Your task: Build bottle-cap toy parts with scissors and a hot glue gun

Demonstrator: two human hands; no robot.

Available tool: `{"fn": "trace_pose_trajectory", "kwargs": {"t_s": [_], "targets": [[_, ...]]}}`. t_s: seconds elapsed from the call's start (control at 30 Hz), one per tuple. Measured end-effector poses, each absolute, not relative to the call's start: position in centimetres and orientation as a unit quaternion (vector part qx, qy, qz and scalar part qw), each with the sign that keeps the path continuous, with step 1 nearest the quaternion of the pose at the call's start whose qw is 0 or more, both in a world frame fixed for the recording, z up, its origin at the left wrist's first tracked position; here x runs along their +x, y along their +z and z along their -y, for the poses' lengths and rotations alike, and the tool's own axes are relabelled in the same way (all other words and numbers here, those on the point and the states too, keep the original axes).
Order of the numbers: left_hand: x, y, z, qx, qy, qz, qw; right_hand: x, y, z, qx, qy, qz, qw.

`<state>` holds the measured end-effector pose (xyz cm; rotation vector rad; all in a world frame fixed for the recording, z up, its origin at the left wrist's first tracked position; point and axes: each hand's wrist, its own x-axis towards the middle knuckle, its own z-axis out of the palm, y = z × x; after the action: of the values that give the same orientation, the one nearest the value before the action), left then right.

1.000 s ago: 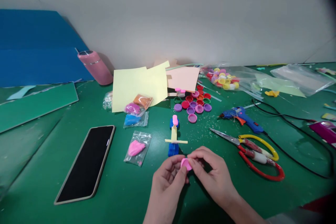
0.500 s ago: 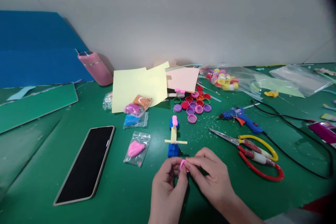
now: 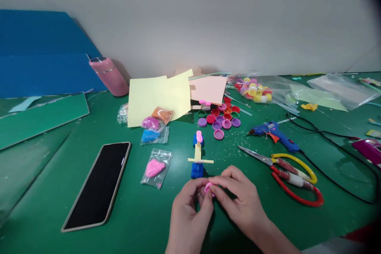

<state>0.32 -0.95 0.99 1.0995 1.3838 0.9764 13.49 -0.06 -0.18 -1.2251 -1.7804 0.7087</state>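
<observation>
Between my fingertips is a small piece of pink modelling clay (image 3: 208,187). My left hand (image 3: 189,211) pinches it with thumb and forefinger, the other fingers curled behind. On its right side, my right hand (image 3: 241,198) grips the same clay with thumb and forefinger. Just beyond my hands lies a small craft piece (image 3: 198,152) of pale yellow strips with a crossbar, blue parts at both ends and a pink blob at its far end. To the left rests a clear zip bag (image 3: 164,174) holding more pink clay.
A phone (image 3: 98,186) lies left. Scissors (image 3: 268,160) and a blue glue gun (image 3: 276,133) with a black cord are at right. Bottle caps (image 3: 218,134), bagged clay (image 3: 150,135), yellow paper (image 3: 149,99) and a pink tumbler (image 3: 109,77) stand farther back.
The view has shifted very slightly. Both hands stay at the same spot, and the pink clay between the fingertips has turned a little.
</observation>
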Motion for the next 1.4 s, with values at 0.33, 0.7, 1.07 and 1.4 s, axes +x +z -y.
{"fn": "trace_pose_trajectory", "kwargs": {"t_s": [0.33,0.7,1.07,1.4], "targets": [[0.5,1.5,0.6,0.396,0.409,-0.573,0.590,13.4,0.3,0.1,-0.518,0.393,0.622,0.436],[0.2,0.5,1.1,0.490,0.406,-0.582,0.506,14.2,0.7,-0.3,-0.485,0.334,0.725,0.358],[0.2,0.2,1.3,0.470,0.414,-0.584,0.516,14.0,0.5,-0.3,-0.482,0.223,0.775,0.341],[0.9,1.2,1.0,0.433,0.426,-0.588,0.534,14.0,0.3,-0.1,-0.484,0.235,0.769,0.347]]}}
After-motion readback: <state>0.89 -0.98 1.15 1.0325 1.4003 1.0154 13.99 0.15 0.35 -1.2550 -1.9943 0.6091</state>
